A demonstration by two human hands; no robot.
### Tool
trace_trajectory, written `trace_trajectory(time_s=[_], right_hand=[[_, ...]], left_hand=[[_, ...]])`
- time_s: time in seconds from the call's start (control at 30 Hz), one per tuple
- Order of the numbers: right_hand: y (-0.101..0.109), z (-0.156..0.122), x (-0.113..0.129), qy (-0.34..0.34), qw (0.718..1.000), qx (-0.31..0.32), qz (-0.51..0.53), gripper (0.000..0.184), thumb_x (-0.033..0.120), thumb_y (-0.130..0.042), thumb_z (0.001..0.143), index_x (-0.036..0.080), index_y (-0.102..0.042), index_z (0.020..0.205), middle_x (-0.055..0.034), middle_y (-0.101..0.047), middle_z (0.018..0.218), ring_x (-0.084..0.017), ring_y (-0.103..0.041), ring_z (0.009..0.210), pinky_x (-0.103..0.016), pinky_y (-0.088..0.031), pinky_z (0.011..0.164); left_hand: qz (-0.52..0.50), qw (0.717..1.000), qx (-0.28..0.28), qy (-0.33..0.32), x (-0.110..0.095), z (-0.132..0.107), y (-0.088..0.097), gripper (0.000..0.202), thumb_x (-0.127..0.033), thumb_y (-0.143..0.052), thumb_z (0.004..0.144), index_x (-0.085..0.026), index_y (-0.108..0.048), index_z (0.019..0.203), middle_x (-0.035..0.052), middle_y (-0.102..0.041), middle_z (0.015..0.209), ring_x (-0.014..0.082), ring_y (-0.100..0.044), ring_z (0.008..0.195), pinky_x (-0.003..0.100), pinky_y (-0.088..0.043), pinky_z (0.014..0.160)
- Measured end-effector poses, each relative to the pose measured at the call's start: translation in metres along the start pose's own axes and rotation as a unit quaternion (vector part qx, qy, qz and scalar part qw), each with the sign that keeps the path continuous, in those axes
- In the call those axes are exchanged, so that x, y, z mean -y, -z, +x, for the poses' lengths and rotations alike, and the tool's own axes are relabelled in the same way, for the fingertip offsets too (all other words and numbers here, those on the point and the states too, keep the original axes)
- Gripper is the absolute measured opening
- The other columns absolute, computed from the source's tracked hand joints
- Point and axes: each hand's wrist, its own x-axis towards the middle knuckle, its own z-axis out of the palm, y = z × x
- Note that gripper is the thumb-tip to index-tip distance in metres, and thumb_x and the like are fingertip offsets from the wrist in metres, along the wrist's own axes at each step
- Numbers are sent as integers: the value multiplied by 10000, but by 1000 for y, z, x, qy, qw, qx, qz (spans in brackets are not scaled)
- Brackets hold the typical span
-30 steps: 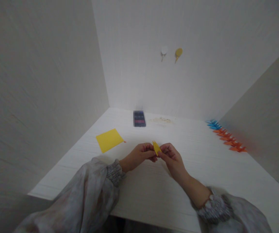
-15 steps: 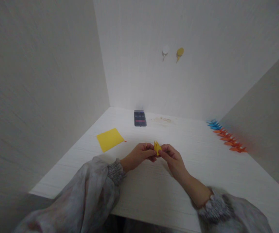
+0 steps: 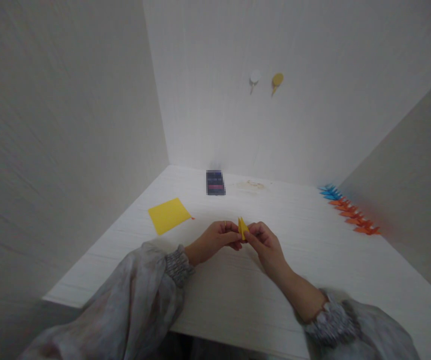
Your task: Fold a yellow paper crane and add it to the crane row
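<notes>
Between my two hands is a small folded yellow paper point(image 3: 243, 227), its pointed tips sticking up. My left hand point(image 3: 221, 237) pinches its left side between thumb and fingers, and a ring shows on one finger. From the other side my right hand point(image 3: 266, 243) is closed on the paper, thumb pressed against its face. The lower part of the folded piece is hidden by my fingers. Left of my hands a yellow paper sheet point(image 3: 170, 216) lies flat, with a tiny orange scrap point(image 3: 193, 218) at its right corner.
Several orange folded paper birds point(image 3: 354, 216) and blue ones point(image 3: 330, 192) stand in a row along the right wall. A dark blurred object point(image 3: 215, 183) lies near the back wall. A white hook point(image 3: 254, 79) and a yellow hook point(image 3: 277, 81) are on that wall.
The folded paper's tips look closer together and slightly turned between my fingers. Both hands keep their grip in nearly the same place.
</notes>
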Motion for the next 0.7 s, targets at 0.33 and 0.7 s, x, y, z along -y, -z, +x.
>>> trace_trajectory(time_s=[0.33, 0.7], right_hand=[[0, 1, 1, -8, 998, 14, 54, 149, 222, -586, 716, 225, -486, 825, 41, -540, 658, -103, -515, 612, -238, -393, 579], [1, 3, 4, -103, 995, -1, -8, 147, 305, -585, 687, 161, -594, 658, 2, -583, 599, -94, -481, 526, -234, -369, 522]], left_hand=[[22, 999, -31, 9, -2, 0, -2, 249, -310, -643, 623, -92, -541, 687, 21, -589, 641, 69, -521, 509, 210, -433, 519], [34, 998, -56, -8, 0, 1, 1, 234, -303, -619, 642, -112, -484, 646, 3, -584, 606, 58, -510, 480, 202, -418, 505]])
